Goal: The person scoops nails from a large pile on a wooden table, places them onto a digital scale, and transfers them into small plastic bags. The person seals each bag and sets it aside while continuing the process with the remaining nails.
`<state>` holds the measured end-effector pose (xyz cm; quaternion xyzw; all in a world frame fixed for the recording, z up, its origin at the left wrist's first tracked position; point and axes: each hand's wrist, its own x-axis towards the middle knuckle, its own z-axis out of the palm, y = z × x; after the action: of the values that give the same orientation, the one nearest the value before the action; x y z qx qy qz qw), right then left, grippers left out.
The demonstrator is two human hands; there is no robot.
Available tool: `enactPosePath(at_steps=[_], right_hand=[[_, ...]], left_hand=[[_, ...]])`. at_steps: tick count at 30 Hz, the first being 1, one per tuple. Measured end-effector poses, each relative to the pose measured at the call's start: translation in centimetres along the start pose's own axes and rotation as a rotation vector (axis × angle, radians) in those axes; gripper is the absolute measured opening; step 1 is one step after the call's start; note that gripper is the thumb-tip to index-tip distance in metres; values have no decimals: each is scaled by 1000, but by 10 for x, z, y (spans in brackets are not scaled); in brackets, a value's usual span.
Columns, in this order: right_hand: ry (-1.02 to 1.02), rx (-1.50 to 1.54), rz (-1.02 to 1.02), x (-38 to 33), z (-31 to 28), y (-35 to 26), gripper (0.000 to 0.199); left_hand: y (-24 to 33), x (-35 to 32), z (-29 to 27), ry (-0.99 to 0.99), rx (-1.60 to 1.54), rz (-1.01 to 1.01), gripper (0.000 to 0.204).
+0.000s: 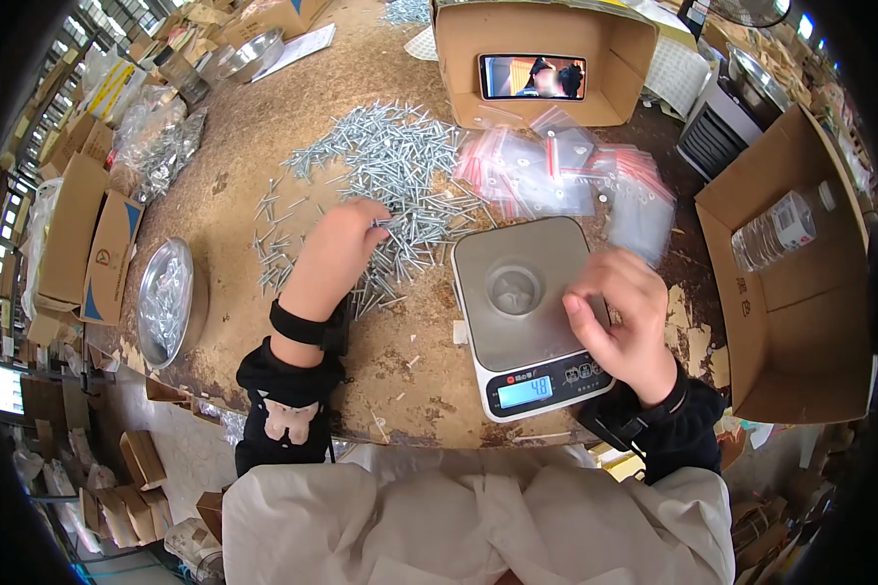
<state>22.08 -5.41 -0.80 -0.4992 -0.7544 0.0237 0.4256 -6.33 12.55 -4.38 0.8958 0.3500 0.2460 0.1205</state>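
Observation:
A loose pile of silver screws [400, 166] spreads over the worn wooden table. My left hand [351, 229] is at its near left side, fingers pinched together with a bit of metal showing at the tips, apparently screws. Right of the pile, a digital kitchen scale [473, 322] with a lit blue display carries a small round clear dish [513, 290]. My right hand [624, 317] is over the scale's right edge, its fingers curled in; whatever is inside them, if anything, is hidden. Clear zip bags with red edges [537, 175] lie behind the scale.
A phone [533, 77] stands inside an open cardboard box [610, 83] at the back. On the right, another open carton [780, 331] holds a plastic bottle [774, 232]. A metal bowl with plastic packets [195, 283] is at the left edge, near cardboard boxes [107, 258].

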Motion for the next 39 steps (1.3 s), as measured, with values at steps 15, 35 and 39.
enactPosePath(at_steps=[15, 35, 39], right_hand=[[-284, -47, 165, 5, 34, -5, 75], [-268, -177, 108, 0, 20, -5, 76], [-233, -128, 132, 3, 11, -7, 89]], left_hand=[[87, 12, 3, -3, -948, -73, 20], [117, 6, 11, 8, -461, 277, 16], [110, 4, 3, 79, -541, 227, 16]])
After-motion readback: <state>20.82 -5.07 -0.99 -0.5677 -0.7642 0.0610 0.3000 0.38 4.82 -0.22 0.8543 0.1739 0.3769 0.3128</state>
